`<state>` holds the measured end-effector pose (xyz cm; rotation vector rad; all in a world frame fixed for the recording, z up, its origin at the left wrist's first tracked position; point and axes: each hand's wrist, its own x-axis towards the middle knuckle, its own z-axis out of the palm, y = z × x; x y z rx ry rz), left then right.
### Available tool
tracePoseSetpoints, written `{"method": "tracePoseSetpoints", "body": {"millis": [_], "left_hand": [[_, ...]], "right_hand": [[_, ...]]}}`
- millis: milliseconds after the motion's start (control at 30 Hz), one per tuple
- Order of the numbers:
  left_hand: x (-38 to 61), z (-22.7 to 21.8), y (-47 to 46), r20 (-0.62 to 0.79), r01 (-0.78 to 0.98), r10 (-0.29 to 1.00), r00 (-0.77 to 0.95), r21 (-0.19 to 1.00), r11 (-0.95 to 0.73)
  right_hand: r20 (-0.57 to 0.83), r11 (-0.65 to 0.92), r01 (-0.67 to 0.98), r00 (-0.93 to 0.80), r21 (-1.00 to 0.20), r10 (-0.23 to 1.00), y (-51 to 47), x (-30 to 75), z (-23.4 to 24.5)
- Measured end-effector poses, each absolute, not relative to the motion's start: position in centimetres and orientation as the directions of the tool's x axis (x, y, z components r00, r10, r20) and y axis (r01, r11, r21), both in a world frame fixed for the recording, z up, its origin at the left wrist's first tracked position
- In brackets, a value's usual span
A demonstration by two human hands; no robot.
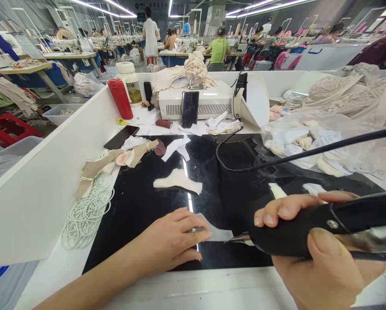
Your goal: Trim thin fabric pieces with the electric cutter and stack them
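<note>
My right hand (312,254) is wrapped round the black handle of a corded tool (309,232), whose metal tip (239,237) rests on the black work surface (141,202). My left hand (170,239) lies flat, fingers together, pressing a thin translucent piece (217,232) that touches the tool's tip. A cream fabric piece (178,181) lies a little farther back on the black surface. The tool's black cable (309,151) runs off to the right.
A white divider wall (50,181) stands at left with a coil of white elastic (88,211) and beige fabric strips (115,161). At the back are a white box machine (208,101), a phone (189,108), a red bottle (120,98), bagged pieces (309,135). People work at benches beyond.
</note>
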<state>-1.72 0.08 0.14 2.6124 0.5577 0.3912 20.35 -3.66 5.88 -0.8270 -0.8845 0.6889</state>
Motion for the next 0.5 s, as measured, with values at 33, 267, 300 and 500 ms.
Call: {"method": "tracePoseSetpoints", "body": {"millis": [33, 267, 300, 500], "left_hand": [[-1.72, 0.14, 0.08, 0.179, 0.318, 0.443, 0.879, 0.471, -0.823], [-1.83, -0.01, 0.11, 0.194, 0.303, 0.435, 0.879, 0.477, -0.825], [-1.89, -0.05, 0.1, 0.201, 0.298, 0.437, 0.876, 0.487, -0.821], [-2.13, -0.48, 0.33, 0.269, 0.398, 0.652, 0.709, 0.611, -0.684]], "right_hand": [[0.388, 0.513, -0.175, 0.468, -0.84, 0.794, -3.63, 20.31, 5.9], [0.374, 0.496, -0.173, 0.466, -0.851, 0.802, -3.71, 20.22, 5.71], [0.376, 0.497, -0.169, 0.464, -0.851, 0.802, -3.73, 20.25, 5.66], [0.405, 0.505, -0.124, 0.451, -0.854, 0.795, -3.61, 20.59, 5.6]]}}
